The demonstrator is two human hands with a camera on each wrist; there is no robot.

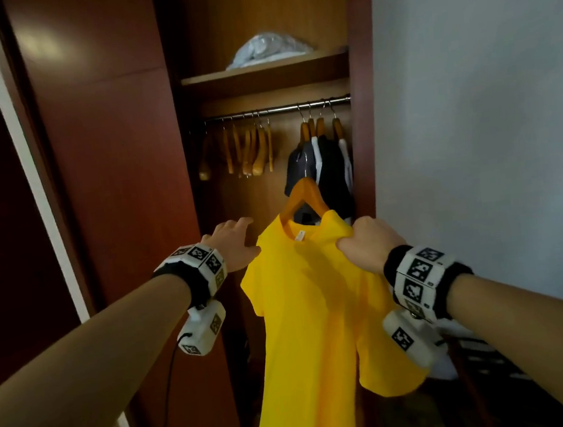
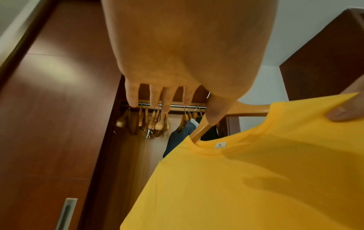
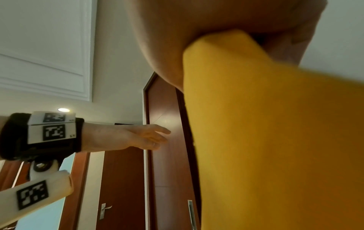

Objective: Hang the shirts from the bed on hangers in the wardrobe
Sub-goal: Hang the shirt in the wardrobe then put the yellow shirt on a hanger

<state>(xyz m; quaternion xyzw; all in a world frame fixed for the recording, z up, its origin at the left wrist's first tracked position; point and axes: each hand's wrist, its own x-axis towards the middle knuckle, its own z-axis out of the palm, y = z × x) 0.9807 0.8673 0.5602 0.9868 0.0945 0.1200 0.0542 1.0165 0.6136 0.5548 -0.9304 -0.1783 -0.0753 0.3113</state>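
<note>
One yellow T-shirt (image 1: 319,299) hangs on a wooden hanger (image 1: 302,195) in front of the open wardrobe (image 1: 260,77), below the rail (image 1: 277,108). The right hand (image 1: 365,243) pinches a bunch of fabric at the shirt's shoulder, fingers curled tight. The left hand (image 1: 233,243) holds nothing, fingers spread and relaxed beside the other shoulder. Judged from its drape, the garment is light, soft and limp; fabric alone gives poor control. Grip the stiff hanger neck instead. Its hook is not clearly visible.
</note>
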